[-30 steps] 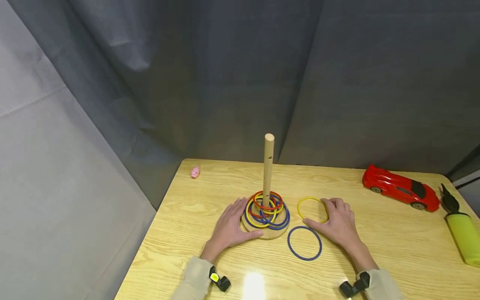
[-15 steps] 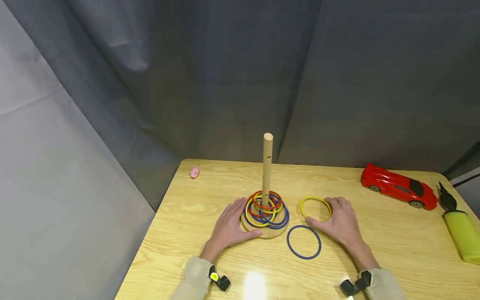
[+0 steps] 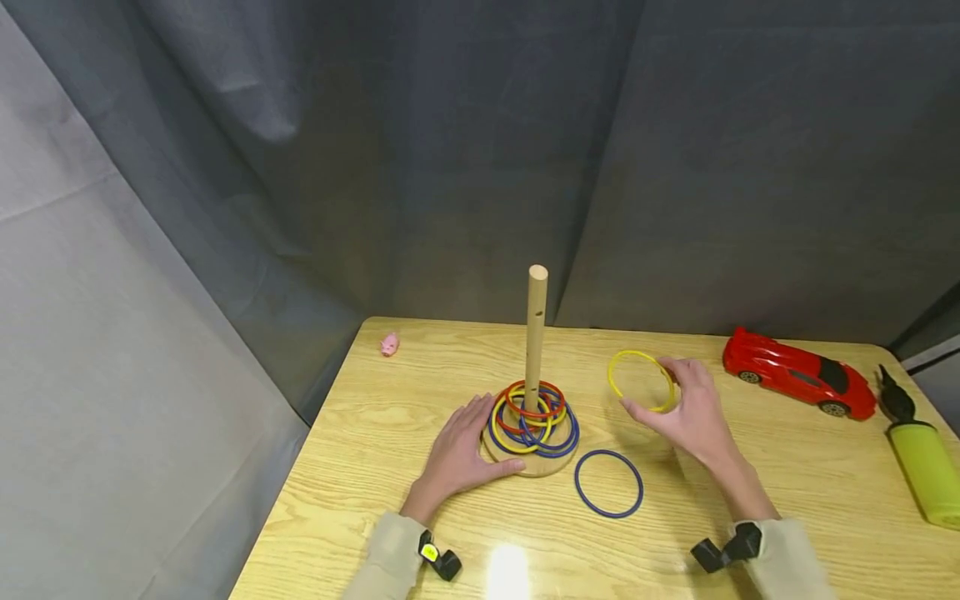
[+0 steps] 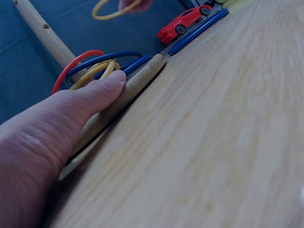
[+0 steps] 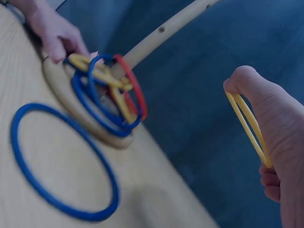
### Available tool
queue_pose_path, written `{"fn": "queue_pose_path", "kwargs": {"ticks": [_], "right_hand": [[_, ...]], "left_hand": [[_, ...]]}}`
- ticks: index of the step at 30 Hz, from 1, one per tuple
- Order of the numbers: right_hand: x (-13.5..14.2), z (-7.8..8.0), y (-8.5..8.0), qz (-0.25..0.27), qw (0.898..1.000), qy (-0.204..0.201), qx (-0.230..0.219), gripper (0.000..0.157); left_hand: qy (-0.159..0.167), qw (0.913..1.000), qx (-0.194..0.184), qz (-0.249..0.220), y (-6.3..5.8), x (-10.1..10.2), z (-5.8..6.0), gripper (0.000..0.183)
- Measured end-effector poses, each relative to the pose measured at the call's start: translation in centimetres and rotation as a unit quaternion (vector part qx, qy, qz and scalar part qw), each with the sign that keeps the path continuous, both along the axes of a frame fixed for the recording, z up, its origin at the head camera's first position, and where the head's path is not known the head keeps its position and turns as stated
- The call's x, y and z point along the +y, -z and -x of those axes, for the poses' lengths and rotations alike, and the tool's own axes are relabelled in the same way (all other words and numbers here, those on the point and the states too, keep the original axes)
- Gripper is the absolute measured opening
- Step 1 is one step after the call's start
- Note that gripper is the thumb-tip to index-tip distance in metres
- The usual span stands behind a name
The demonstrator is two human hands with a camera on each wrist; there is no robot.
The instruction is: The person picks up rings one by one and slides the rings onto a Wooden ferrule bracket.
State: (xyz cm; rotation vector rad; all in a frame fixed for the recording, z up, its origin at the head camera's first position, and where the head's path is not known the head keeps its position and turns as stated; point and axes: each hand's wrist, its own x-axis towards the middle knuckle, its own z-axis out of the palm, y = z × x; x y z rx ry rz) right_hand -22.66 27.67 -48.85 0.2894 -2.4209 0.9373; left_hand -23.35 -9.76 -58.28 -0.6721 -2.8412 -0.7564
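A wooden ring-toss stand rises upright from its round base. Several red, yellow and blue rings lie in a heap around the foot of its peg. My left hand holds the base from the left, thumb along the near rim, as the left wrist view also shows; its fingertips are partly hidden. Raised above the table to the right of the stand, a yellow ring is pinched between the thumb and fingers of my right hand. One blue ring lies flat on the table, right of the base.
A red toy car sits at the back right, with a yellow-green pump with a black nozzle beyond it. Near the back left corner is a small pink pig. Grey curtains hang behind the wooden table.
My right hand has lifted the yellow ring off the table, moving up and slightly right. The left hand stays on the base, and the blue ring lies where it was.
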Motion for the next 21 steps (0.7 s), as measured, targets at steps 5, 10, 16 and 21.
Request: {"fn": "queue_pose_path", "kwargs": {"ticks": [5, 10, 16, 21], "right_hand": [[-0.3, 0.2, -2.4, -0.007, 1.0, -0.009, -0.011, 0.073], [-0.8, 0.5, -4.5, -0.013, 0.999, -0.03, 0.019, 0.068], [-1.4, 0.8, -7.4, -0.008, 0.997, -0.046, 0.056, 0.071], [-2.1, 1.0, -9.8, 0.005, 0.995, -0.059, 0.075, 0.072]], "left_hand": [[0.0, 1.0, -0.004, -0.005, -0.1, 0.2, 0.0, 0.125], [-0.001, 1.0, -0.005, 0.001, -0.2, 0.1, 0.0, 0.125], [0.0, 1.0, 0.0, 0.001, -0.3, 0.1, -0.1, 0.125], [0.0, 1.0, -0.004, 0.002, -0.3, 0.1, -0.2, 0.126]]}}
